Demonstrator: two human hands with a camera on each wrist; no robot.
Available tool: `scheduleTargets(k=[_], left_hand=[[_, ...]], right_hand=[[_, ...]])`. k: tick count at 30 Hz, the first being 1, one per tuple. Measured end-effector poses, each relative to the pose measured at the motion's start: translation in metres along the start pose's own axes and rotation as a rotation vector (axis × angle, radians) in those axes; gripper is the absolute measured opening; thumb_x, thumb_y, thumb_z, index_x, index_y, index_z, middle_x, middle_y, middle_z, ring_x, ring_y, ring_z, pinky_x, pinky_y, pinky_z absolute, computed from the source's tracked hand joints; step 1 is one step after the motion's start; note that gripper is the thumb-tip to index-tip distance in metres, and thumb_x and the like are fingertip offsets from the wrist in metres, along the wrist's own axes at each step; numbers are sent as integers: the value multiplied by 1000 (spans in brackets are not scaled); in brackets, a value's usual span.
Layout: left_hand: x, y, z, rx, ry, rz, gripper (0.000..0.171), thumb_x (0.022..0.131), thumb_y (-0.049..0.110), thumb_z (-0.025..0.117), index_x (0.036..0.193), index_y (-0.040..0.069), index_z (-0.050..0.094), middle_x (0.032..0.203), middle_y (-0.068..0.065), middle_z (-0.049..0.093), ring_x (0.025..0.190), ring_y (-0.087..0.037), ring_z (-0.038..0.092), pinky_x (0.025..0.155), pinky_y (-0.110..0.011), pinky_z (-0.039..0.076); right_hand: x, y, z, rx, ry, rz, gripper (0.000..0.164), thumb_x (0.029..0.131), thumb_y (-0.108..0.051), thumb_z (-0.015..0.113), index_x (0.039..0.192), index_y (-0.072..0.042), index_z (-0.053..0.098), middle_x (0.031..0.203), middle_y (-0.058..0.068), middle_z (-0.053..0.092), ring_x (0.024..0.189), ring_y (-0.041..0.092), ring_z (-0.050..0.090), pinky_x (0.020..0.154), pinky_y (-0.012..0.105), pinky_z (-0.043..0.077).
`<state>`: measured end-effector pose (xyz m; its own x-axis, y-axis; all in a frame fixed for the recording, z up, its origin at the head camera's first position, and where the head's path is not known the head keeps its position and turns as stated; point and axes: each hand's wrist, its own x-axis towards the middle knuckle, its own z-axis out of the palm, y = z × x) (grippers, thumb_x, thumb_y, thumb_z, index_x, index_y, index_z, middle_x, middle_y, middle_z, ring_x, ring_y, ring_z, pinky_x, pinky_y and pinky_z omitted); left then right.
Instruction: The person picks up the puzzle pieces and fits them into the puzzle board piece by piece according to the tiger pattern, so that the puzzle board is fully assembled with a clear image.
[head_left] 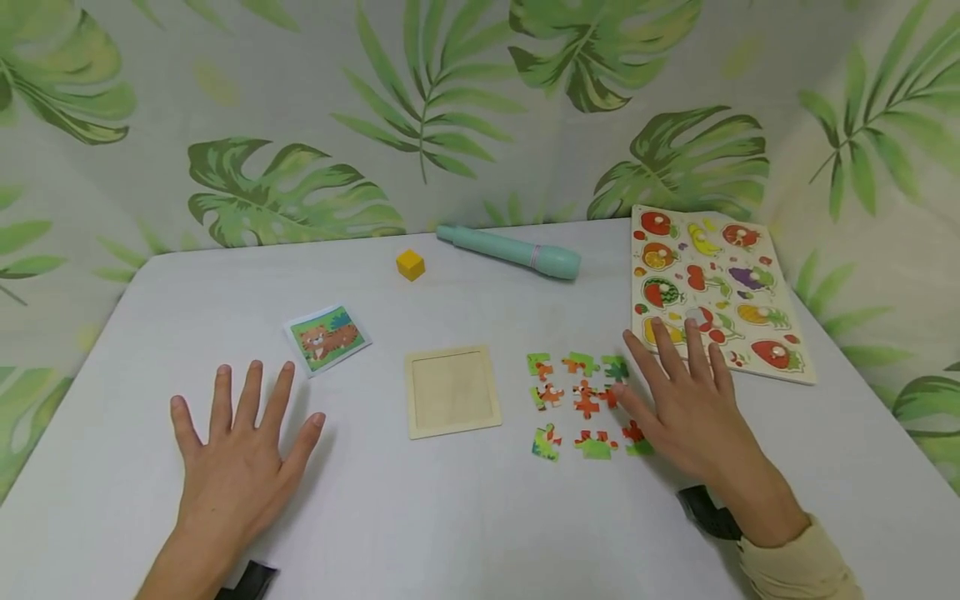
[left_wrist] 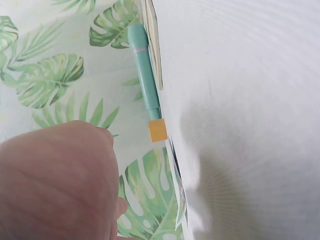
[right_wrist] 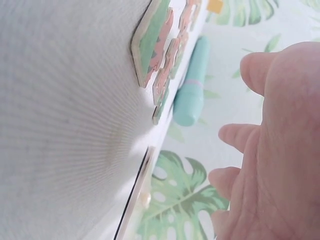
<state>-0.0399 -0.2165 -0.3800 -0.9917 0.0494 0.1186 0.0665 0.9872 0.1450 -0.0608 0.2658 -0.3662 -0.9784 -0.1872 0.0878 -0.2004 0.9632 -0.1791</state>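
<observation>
My left hand (head_left: 238,467) is spread palm down at the left of the white table, fingers straight and holding nothing. Just beyond its fingertips lies a small picture card (head_left: 327,338) of a tiger. My right hand (head_left: 686,404), fingers also spread, overlaps the right side of the loose jigsaw pieces (head_left: 586,400) in the head view and hides part of some. The pieces lie in rows, printed green and orange. Between the hands sits a square wooden puzzle frame (head_left: 453,392) with a bare inside. In the right wrist view, the jigsaw pieces (right_wrist: 162,82) lie flat beside the hand (right_wrist: 285,140).
A fruit peg puzzle board (head_left: 712,287) lies at the back right, close past the right fingertips. Near the back edge are a teal flashlight-shaped tube (head_left: 513,252) and a yellow cube (head_left: 410,265). Behind the table hangs a leaf-patterned cloth (head_left: 480,108).
</observation>
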Motion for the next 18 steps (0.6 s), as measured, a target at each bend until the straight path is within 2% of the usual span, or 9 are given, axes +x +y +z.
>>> scheduleTargets(k=[7,18], left_hand=[[-1,0,0,6,4,0,78,104,63,40,166,19,23,167,-27,23,158,-45,-4,116,-71,-22],[-1,1,-3,38,15,-4,79,103,65,41,167,22,19,170,-25,14,158,-43,-11,115,-70,-24]], right_hand=[[1,0,1,-14,-8,-3,75,105,-56,47,165,-17,25,172,23,11,156,48,-12,121,72,-4],[2,-3,0,-8,-39,20,73,106,-57,43,165,-17,26,172,23,10,156,49,-12,119,74,-6]])
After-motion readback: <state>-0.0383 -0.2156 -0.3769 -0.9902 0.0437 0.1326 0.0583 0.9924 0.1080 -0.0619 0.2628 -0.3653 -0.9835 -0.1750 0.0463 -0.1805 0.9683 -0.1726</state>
